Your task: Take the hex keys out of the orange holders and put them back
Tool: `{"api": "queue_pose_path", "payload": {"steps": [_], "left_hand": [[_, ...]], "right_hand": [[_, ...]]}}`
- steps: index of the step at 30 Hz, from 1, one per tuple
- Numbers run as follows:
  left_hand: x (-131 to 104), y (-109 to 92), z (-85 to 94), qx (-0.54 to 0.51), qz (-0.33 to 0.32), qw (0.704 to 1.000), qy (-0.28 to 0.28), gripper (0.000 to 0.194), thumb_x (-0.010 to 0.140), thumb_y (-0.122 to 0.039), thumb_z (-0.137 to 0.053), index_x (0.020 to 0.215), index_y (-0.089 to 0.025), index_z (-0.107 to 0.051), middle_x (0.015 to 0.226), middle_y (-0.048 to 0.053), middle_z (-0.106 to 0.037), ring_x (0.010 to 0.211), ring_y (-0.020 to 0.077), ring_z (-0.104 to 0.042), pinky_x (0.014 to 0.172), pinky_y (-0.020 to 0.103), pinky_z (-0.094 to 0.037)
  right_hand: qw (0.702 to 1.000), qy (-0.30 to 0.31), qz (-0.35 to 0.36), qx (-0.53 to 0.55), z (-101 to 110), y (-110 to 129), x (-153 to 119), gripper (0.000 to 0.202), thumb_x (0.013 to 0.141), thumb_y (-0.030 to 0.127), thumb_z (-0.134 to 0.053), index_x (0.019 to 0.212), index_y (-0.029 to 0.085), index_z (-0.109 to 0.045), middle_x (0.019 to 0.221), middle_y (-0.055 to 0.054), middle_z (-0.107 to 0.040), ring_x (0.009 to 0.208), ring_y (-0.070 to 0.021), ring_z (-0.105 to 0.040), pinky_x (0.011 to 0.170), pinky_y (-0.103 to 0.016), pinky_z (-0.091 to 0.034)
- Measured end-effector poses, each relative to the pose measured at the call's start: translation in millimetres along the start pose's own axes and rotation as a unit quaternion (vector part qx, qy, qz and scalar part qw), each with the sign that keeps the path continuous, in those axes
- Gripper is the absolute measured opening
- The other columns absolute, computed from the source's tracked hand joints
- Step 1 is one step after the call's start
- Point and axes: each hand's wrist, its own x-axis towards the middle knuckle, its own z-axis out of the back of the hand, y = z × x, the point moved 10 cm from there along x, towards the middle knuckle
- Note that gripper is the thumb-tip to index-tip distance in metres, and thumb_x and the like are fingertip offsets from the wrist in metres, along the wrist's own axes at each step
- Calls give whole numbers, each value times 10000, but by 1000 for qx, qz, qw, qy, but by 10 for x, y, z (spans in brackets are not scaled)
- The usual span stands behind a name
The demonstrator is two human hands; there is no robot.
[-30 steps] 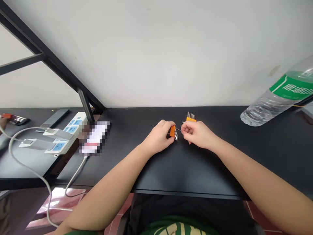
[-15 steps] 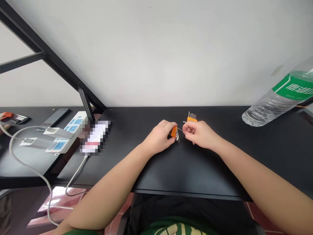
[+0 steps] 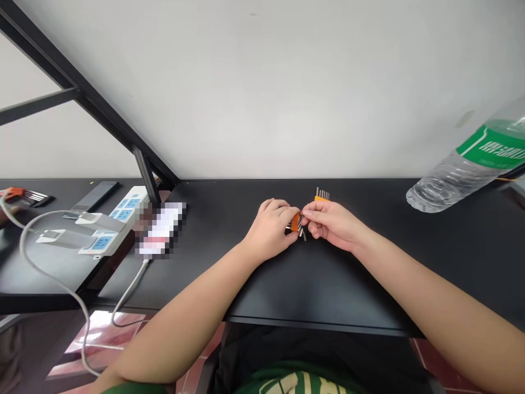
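My left hand is closed around an orange hex key holder, with several metal keys sticking out of its lower right side. Up against the holder, my right hand has its thumb and fingertips pinched together at a hex key, which the fingers mostly hide. Just behind that hand, a second orange holder lies on the black table with a row of keys pointing toward the wall.
To the left lie a blurred-out phone on a white cable and a white power strip with chargers. A large water bottle stands at right. Another tool set is at far left, beyond a black frame post.
My right hand has moved left until its fingertips meet the holder. The thin key that showed between the hands is now mostly hidden. My left hand has shifted slightly right.
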Motion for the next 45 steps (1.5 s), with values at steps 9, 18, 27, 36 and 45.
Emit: {"api": "queue_pose_path", "payload": {"steps": [9, 18, 27, 36, 45], "left_hand": [[-13, -48, -42, -39, -18, 999, 9, 311, 872, -223, -664, 1182, -228, -636, 1108, 33, -738, 1184, 224, -608, 1114, 437, -423], [-27, 399, -175, 17, 98, 989, 113, 432, 883, -352, -694, 1299, -264, -617, 1228, 46, -700, 1137, 269, -614, 992, 465, -513], [-38, 547, -185, 27, 112, 988, 107, 432, 934, -381, -638, 1356, -288, -621, 1389, 33, -647, 1253, 273, -576, 1015, 453, -536], [14, 580, -218, 41, 95, 992, 75, 306, 991, -274, -522, 1223, -263, -721, 1324, 21, -702, 1190, 233, -630, 1055, 414, -564], [65, 867, -183, 56, 128, 990, 26, 359, 984, -231, -486, 1279, -241, -691, 1343, 59, -694, 1232, 247, -630, 1112, 454, -538]], "right_hand": [[994, -10, -7, -111, -36, -57, 14, 397, 808, 482, -823, 812, 200, -543, 535, 78, -487, 406, -52, -322, 387, -205, -250], [790, -208, 229, -529, 375, 658, -133, 204, 915, 383, -634, 804, 213, -653, 738, -7, -596, 671, -153, -529, 637, -307, -415], [742, -252, 230, -577, 576, 654, -71, 153, 910, 321, -595, 966, 220, -696, 1009, -56, -628, 762, -174, -598, 708, -336, -475], [716, -151, 192, -654, 430, 386, 82, 263, 953, 271, -570, 1180, 228, -695, 1233, -90, -603, 1050, -240, -650, 872, -377, -535], [724, -25, 223, -652, 28, 245, 3, 307, 967, 174, -524, 1235, 234, -661, 1214, -95, -600, 1071, -229, -615, 902, -351, -513]]}}
